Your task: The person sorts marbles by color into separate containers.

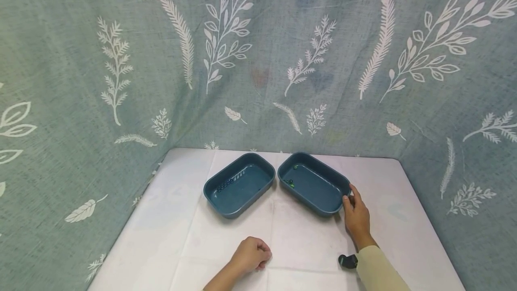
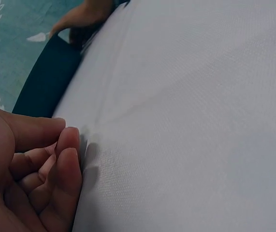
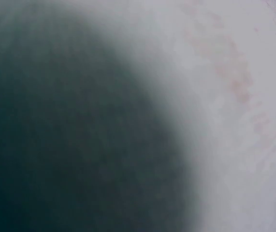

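Two blue rectangular trays with rounded corners lie angled toward each other. At the near right end of the right tray (image 1: 315, 187), my right hand (image 1: 357, 217) grips the rim with thumb and fingers. Inside that tray are a few small green and dark round pieces (image 1: 290, 183). The left tray (image 1: 248, 187) holds several small dark beads (image 1: 225, 185) along one side. My left hand (image 1: 251, 253) is low over the cloth in front of the trays, fingers loosely curled. In the left wrist view no object shows between its fingertips (image 2: 69, 162).
A white cloth (image 1: 218, 246) with fold lines covers the table. Leaf-patterned grey-green curtains (image 1: 258, 66) close off the back and sides. A black device (image 1: 347, 262) sits at my right wrist. A dark blur fills much of the right wrist view.
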{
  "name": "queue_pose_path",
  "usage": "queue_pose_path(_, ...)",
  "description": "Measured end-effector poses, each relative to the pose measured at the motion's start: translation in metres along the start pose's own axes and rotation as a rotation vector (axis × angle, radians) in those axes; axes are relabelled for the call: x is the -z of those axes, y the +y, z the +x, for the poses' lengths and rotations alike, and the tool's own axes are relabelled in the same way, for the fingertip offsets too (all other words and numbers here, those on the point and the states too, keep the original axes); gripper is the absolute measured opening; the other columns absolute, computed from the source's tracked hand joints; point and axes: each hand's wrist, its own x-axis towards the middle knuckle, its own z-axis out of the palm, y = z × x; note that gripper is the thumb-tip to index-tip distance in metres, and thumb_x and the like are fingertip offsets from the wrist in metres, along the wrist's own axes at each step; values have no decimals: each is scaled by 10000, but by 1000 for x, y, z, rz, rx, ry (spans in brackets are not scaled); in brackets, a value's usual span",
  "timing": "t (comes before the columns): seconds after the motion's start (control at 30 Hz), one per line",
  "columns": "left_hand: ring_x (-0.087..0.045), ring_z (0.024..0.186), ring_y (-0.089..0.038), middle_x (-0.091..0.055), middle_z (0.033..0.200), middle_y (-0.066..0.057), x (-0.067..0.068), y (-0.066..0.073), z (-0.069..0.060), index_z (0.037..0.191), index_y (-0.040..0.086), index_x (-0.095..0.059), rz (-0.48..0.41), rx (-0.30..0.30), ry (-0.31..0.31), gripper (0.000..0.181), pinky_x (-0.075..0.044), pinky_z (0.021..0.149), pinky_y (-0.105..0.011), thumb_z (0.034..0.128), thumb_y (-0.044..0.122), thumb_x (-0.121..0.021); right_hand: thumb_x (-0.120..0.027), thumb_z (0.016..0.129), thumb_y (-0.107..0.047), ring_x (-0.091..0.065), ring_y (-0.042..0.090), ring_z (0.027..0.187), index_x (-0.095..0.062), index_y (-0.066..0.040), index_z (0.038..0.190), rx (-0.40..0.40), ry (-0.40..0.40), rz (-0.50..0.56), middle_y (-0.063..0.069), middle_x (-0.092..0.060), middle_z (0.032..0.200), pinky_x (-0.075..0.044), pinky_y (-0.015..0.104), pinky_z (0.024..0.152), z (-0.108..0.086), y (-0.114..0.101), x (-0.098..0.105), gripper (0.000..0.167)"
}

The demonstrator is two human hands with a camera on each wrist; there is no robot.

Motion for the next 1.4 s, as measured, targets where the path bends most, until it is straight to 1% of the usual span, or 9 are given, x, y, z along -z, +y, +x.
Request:
queue_pose_path(0.07, -619, 534, -139, -634, 630, -22, 1, -3, 1, 805, 103, -687, -29, 6, -5, 69, -521, 483, -280, 870, 95, -708, -418, 1042, -394, -462, 427, 1266, -300, -234, 1535, 2, 3, -3, 255, -549, 1314, -305, 585, 1052, -1, 0, 0, 532)
queue_pose_path(0.2, -632, 563, -151, -658, 689, -46, 5, -9, 4, 853, 74, -696, -140, 28, -30, 50, -537, 509, -289, 879, 114, -709, -418, 1043, -386, -461, 426, 1269, -301, -230, 1535, -3, 5, -2, 257, -542, 1325, -303, 579, 1056, -2, 0, -1, 529)
queue_pose_path(0.47, -638, 608, -134, -688, 799, -73, 16, -16, 6, 962, 28, -726, -346, 80, -64, 138, -549, 552, -284, 897, 146, -693, -409, 1043, -401, -456, 428, 1274, -301, -227, 1535, 0, 5, -4, 261, -535, 1334, -301, 582, 1056, -2, 1, -1, 533)
queue_pose_path(0.73, -608, 592, -95, -687, 803, -59, 30, -10, 4, 1053, -59, -692, -486, 84, -66, 248, -535, 553, -241, 910, 144, -686, -395, 1041, -428, -459, 426, 1273, -296, -234, 1537, -8, 14, -9, 259, -525, 1347, -304, 580, 1056, -1, 6, -2, 541)
queue_pose_path(0.9, -610, 618, -90, -684, 855, -59, 38, -7, 5, 1125, -68, -659, -562, 90, -62, 308, -529, 577, -223, 922, 163, -673, -390, 1042, -427, -458, 427, 1273, -292, -233, 1538, -10, 12, -10, 257, -522, 1351, -310, 581, 1051, -2, 6, -3, 542)
queue_pose_path(0.97, -613, 628, -89, -680, 868, -60, 41, -5, 7, 1150, -74, -645, -589, 86, -66, 343, -525, 581, -213, 924, 182, -673, -393, 1042, -427, -460, 429, 1270, -297, -226, 1536, -5, 14, -8, 260, -520, 1353, -310, 581, 1051, -2, 7, -3, 542)
queue_pose_path(1.1, -618, 640, -85, -673, 871, -59, 48, 1, 9, 1197, -104, -608, -616, 56, -74, 394, -520, 588, -206, 938, 188, -657, -394, 1042, -424, -464, 433, 1264, -301, -216, 1535, 11, 19, 1, 264, -520, 1349, -314, 584, 1047, -1, 6, -3, 542)
queue_pose_path(1.3, -613, 644, -84, -661, 868, -59, 58, 14, 13, 1218, -117, -589, -616, 36, -84, 391, -515, 593, -211, 956, 169, -630, -385, 1043, -430, -455, 436, 1272, -288, -222, 1541, 16, 10, 3, 266, -512, 1358, -318, 589, 1042, 1, 4, -3, 548)
queue_pose_path(1.4, -608, 640, -84, -662, 860, -55, 62, 20, 15, 1214, -119, -593, -604, 13, -83, 391, -515, 594, -211, 955, 171, -635, -395, 1040, -433, -461, 431, 1267, -296, -222, 1537, 18, 11, 8, 262, -525, 1344, -316, 588, 1044, 1, 3, -2, 549)
